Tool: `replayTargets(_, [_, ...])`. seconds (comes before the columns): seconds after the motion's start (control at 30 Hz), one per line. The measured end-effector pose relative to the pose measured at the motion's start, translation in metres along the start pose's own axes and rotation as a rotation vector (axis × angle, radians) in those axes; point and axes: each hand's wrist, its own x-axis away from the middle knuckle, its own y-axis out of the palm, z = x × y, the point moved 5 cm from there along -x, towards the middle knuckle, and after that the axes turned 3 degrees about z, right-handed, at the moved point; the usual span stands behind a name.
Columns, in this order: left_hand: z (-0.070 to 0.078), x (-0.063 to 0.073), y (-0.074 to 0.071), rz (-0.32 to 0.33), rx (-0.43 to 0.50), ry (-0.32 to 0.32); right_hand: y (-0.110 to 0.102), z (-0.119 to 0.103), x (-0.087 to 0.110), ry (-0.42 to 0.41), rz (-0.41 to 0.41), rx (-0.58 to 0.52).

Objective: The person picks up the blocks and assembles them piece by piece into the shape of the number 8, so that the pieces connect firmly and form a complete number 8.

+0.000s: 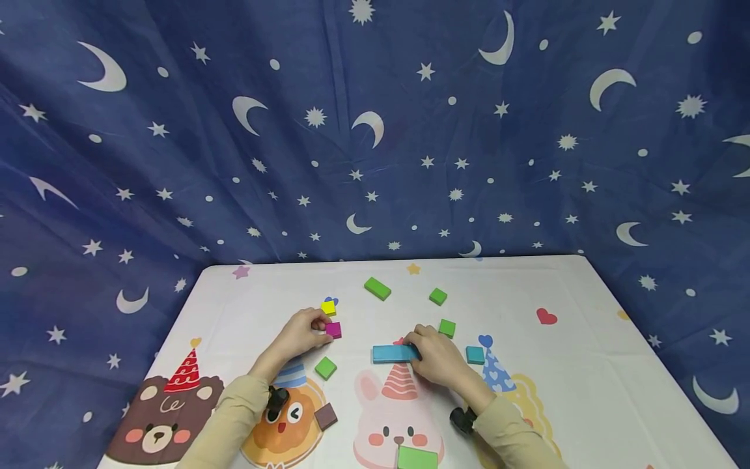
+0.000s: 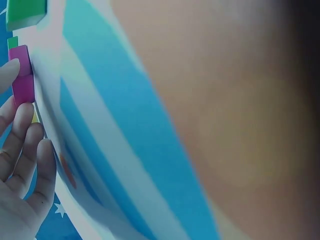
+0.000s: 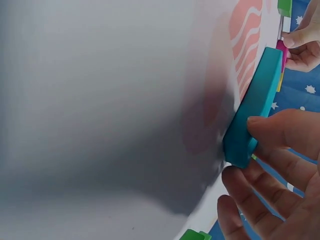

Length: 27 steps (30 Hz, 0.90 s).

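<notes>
Left of the middle of the table, my left hand (image 1: 300, 333) pinches a small magenta block (image 1: 333, 330) between thumb and fingers. In the left wrist view that magenta block (image 2: 22, 75) shows two faces or two pieces; I cannot tell which. A yellow block (image 1: 329, 308) lies just behind it. My right hand (image 1: 438, 357) grips the right end of a long blue block (image 1: 391, 354), which lies crosswise on the tablecloth. The right wrist view shows the thumb on top of this blue block (image 3: 257, 105) with fingers at its far side. To the right lies a short blue block (image 1: 475, 355).
Behind the hands are a long green block (image 1: 377, 288) and two small green blocks, one (image 1: 438, 296) farther back than the other (image 1: 447, 327). Nearer lie a green block (image 1: 325, 368), a brown block (image 1: 325, 417) and a larger green block (image 1: 417, 458). A blue curtain (image 1: 375, 182) hangs behind the table.
</notes>
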Motion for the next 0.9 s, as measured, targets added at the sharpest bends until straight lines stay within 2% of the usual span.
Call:
replayTargets(0.23, [0.004,-0.002,0.006,-0.02,0.032,-0.045,0.002,0.004,-0.007,0.001,0.019,-0.027])
replayTargets(0.6, [0.012,-0.004,0.013,-0.041,0.038,-0.044,0.004,0.004,-0.015,0.017,0.029,-0.089])
replayTargets(0.9, [0.016,-0.007,0.018,-0.046,0.043,-0.076,0.007,0.005,-0.019,0.051,0.05,-0.127])
